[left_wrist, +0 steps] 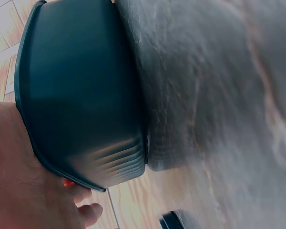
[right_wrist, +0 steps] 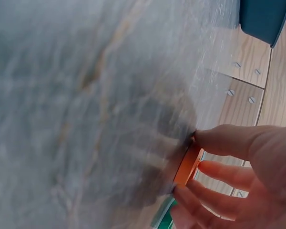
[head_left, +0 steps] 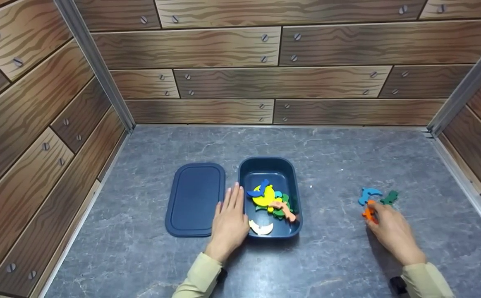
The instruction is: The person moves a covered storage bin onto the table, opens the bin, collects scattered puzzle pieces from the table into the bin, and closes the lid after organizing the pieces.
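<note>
On the right of the table, my right hand [head_left: 391, 231] pinches a flat orange piece [head_left: 369, 212] between thumb and fingers; in the right wrist view the orange piece [right_wrist: 188, 164] stands close over the grey surface. Just beyond it lie a light blue piece [head_left: 368, 194] and a dark green piece [head_left: 390, 198]. My left hand [head_left: 230, 225] rests with straight fingers along the left rim of a dark blue box [head_left: 296, 182]. Inside the box are a yellow piece [head_left: 262, 199], a blue one [head_left: 259, 189], a peach one [head_left: 285, 210], a cream crescent [head_left: 261, 228] and green pieces.
A dark blue lid [head_left: 195, 198] lies flat left of the box, close to my left hand. Wood-patterned walls [head_left: 223, 82] close off the back and both sides of the grey marbled table [head_left: 327, 149].
</note>
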Available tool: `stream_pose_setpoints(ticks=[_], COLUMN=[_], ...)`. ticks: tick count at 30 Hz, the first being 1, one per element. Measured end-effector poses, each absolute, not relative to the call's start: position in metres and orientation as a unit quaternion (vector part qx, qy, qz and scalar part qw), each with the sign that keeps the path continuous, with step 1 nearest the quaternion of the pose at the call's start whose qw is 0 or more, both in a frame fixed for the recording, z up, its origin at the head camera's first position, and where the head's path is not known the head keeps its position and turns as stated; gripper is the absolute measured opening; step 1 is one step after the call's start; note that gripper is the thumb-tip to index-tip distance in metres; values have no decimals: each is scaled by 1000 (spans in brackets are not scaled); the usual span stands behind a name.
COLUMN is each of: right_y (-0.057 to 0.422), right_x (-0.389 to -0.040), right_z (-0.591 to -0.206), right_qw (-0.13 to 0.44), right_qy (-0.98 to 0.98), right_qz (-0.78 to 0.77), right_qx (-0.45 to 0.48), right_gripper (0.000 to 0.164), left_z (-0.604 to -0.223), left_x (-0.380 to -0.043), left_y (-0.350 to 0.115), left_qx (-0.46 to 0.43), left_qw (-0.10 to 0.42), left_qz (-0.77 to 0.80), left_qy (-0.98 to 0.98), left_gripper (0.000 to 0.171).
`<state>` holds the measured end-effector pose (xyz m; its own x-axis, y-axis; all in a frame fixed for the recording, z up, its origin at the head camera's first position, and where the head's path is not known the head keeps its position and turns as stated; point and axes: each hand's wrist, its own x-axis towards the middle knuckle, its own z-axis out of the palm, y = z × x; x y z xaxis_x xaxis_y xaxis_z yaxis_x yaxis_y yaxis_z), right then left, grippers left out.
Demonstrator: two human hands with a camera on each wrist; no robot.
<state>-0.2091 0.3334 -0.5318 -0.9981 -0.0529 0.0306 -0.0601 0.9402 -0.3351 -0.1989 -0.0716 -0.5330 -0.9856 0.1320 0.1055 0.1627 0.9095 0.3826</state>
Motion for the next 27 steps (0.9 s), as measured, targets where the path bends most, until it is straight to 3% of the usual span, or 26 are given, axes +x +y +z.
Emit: stream_pose_setpoints(ticks=[8,19,27], right_y=[333,335,335], right_x=[-207,-213,-209], right_z=[-533,-532,-534], right_qw=[57,52,83], right_qy=[-982,-981,-981], right_qz=[174,181,170], right_qx=[51,44,48], right_gripper=[41,36,34], left_z=[-533,-531,-532], left_x=[-199,-199,-199], left_y=[-72,-72,-71], left_qx=[-77,-75,-71], left_qw=[38,35,26], left_qz=[-200,-205,-199], left_qy=[-976,-975,-977], left_gripper=[65,65,66])
